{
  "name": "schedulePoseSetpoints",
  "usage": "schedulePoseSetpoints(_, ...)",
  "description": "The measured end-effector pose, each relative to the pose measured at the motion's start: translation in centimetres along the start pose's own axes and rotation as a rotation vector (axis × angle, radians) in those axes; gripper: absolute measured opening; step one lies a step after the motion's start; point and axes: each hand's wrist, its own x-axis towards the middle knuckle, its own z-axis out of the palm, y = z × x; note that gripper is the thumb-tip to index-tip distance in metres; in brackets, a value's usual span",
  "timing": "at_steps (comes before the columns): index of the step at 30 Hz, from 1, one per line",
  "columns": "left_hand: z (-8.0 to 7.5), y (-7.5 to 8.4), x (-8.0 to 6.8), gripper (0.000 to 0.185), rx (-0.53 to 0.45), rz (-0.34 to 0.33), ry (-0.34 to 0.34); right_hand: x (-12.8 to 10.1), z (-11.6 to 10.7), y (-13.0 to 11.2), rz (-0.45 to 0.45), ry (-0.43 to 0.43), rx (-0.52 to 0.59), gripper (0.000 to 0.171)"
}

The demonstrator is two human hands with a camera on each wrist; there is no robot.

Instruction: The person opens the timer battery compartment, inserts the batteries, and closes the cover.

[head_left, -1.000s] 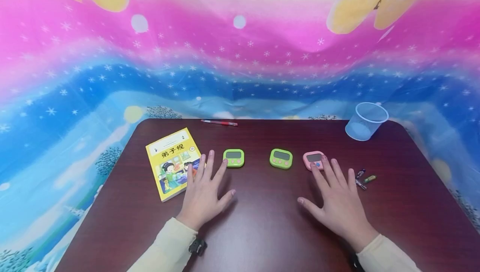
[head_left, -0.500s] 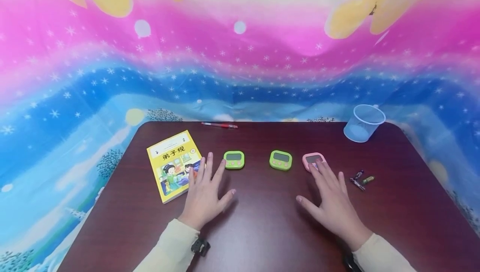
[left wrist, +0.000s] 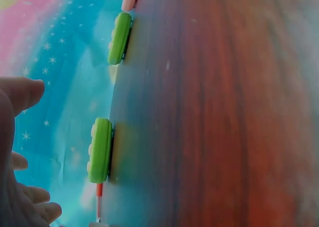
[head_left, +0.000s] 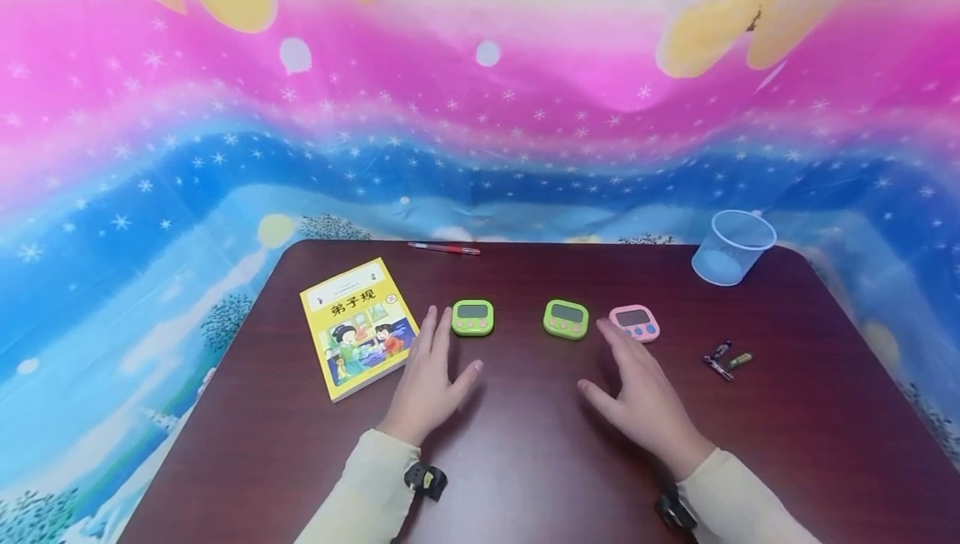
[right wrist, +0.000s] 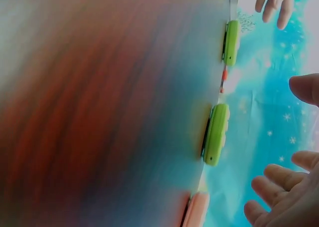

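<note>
Timers [head_left: 566, 318] just beyond both open hands [head_left: 637, 398].

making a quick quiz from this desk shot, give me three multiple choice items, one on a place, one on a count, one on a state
1. Where is the clear plastic cup?
A. far right corner of the table
B. on the book
C. between the timers

2. How many green timers lie on the table?
A. one
B. two
C. four

3. What does the left hand hold?
A. the red pen
B. a timer
C. nothing

Answers: 1 A, it stands at the far right corner. 2 B, a left green timer and a middle green timer beside the pink timer. 3 C, fingers lie straight.
</note>
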Motion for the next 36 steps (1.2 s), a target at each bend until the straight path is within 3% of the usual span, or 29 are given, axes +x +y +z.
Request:
schedulePoseSetpoints(7,0.7,0.0,0.5,0.089,-0.123,-0.062,-0.027,1.0,1.4,-1.0,0.005,-0.021,0.073,0.084)
schedulePoseSetpoints(14,1.3,-0.2,1.4,0.085,-0.206,-0.093,-0.010,2.5,2.9,-1.9,-0.010,-0.011,0.136,0.081)
schedulePoseSetpoints(24,1.9,-0.8,2.6,0.084,-0.208,-0.126,-0.025,4.8,5.2,-3.2,-0.042,-0.025,0.200,0.073)
schedulePoseSetpoints(29,2.1,-0.9,2.9,0.084,-0.190,-0.148,-0.052,5.8,6.0,-3.6,-0.018,-0.086,0.217,0.070)
schedulePoseSetpoints(36,2.1,-0.7,3.7,0.084,-0.177,-0.147,-0.070,7.4,7.4,-4.1,0.016,-0.108,0.260,0.066)
